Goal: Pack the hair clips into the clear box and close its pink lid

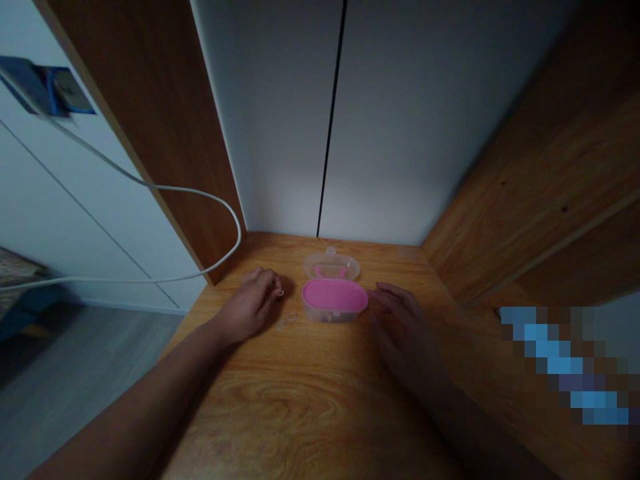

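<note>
A small oval box [335,313] of clear plastic stands on the wooden surface, with a flat pink inner cover or tray [335,295] across its top. Its clear lid [331,267], which has a pink handle, is tipped open at the back. To the left of the box, my left hand [253,303] is closed, pinching a small shiny ring [281,293] at its fingertips. Several small rings [293,317] lie between that hand and the box. My right hand [405,330] is by the box's right end, fingers spread and holding nothing; whether a fingertip touches the box I cannot tell.
A white cable [200,192] loops in from the left, above the wooden tabletop [300,400]. White panels [285,133] rise behind the box, between a brown post [150,100] and a wooden side panel [525,187]. A blurred blue patch [565,363] lies at the right.
</note>
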Available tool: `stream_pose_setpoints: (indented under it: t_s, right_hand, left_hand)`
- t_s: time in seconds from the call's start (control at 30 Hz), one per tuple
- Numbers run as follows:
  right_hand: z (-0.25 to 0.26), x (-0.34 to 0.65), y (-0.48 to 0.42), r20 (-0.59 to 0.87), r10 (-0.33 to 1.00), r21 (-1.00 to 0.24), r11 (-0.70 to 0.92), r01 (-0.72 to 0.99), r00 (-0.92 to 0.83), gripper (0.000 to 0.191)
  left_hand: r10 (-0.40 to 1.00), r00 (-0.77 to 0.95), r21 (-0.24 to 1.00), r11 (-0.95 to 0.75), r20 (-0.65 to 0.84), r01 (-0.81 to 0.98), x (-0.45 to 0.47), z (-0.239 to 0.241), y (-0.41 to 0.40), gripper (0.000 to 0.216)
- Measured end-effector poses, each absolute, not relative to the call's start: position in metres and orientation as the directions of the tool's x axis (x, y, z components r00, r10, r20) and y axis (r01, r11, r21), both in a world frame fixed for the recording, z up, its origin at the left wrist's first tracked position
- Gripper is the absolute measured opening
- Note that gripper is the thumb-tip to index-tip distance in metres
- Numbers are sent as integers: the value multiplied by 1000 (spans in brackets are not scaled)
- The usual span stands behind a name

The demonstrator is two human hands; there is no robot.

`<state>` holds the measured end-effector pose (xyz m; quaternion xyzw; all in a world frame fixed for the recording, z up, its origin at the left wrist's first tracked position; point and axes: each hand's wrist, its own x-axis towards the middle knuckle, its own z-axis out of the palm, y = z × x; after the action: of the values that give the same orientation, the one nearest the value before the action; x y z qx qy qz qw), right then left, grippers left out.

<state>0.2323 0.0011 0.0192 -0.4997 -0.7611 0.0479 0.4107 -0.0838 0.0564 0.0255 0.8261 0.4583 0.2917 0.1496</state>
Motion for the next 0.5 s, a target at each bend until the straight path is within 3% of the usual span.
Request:
stream_pose_setpoints:
  t_s: [0.17, 0.27, 0.37, 0.5]
  right_hand:
    - [25, 230, -6, 703, 692, -386, 566, 728, -165, 37]
    - [30, 226, -12, 763, 585, -259, 666, 700, -274, 36]
    - [33, 221, -18, 745, 511, -164, 764, 625, -429, 34]
    - [34, 217, -24, 690, 478, -140, 825, 548, -544, 36]
  left_hand:
    - [764, 319, 554, -633, 561, 541, -67, 31, 43, 9]
    - [661, 311, 541, -744, 683, 392, -51, 32, 27, 9]
    - [561, 411, 505, -828, 719, 246, -35, 32, 12, 20]
    - [549, 439, 544, -825, 711, 152, -19, 30, -3, 23]
